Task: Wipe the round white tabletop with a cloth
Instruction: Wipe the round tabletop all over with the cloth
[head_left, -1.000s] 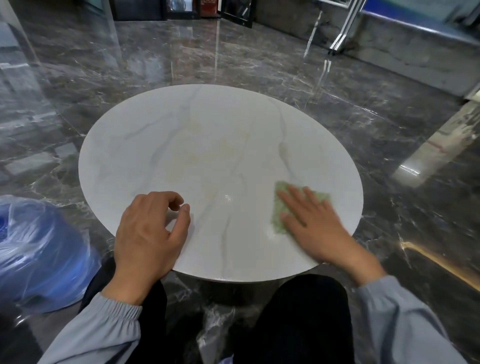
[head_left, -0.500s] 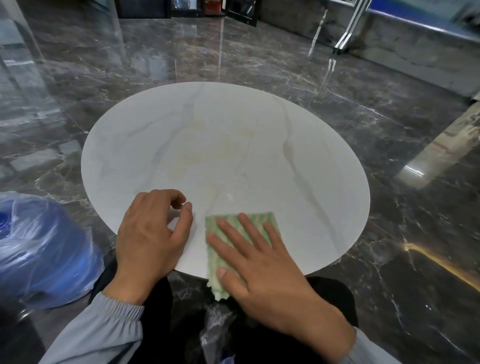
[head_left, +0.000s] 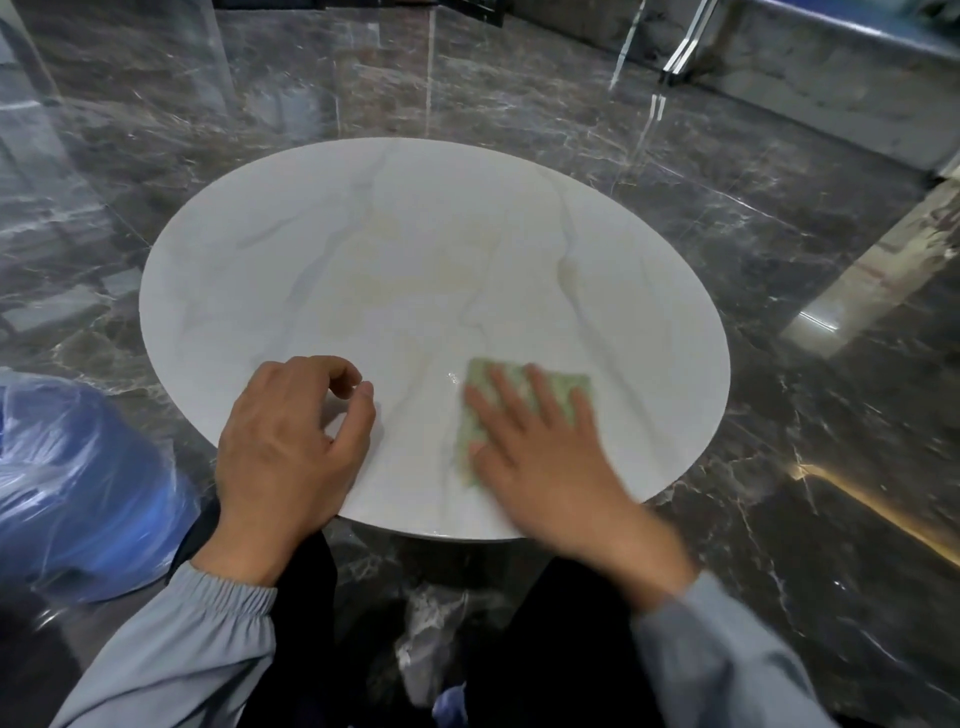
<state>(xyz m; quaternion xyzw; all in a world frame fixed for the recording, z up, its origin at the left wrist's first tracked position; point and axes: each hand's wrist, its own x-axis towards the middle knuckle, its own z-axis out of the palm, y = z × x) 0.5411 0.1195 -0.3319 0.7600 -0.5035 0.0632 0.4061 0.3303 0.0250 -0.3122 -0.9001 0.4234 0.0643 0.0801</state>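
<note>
— Any writing to read anywhere?
— None. No letters or numbers on the round white tabletop (head_left: 415, 270), only grey and yellowish veining.
— On the cloth (head_left: 550, 387), lower middle of the frame?
— Only a green and pale pattern, blurred. No label visible.
— The blue plastic-wrapped object (head_left: 67, 483) at the lower left edge?
— Glare and creases, no print legible.
— Along the top edge of the frame?
— Dark shapes, cut off, too blurred for any sign or brand.
</note>
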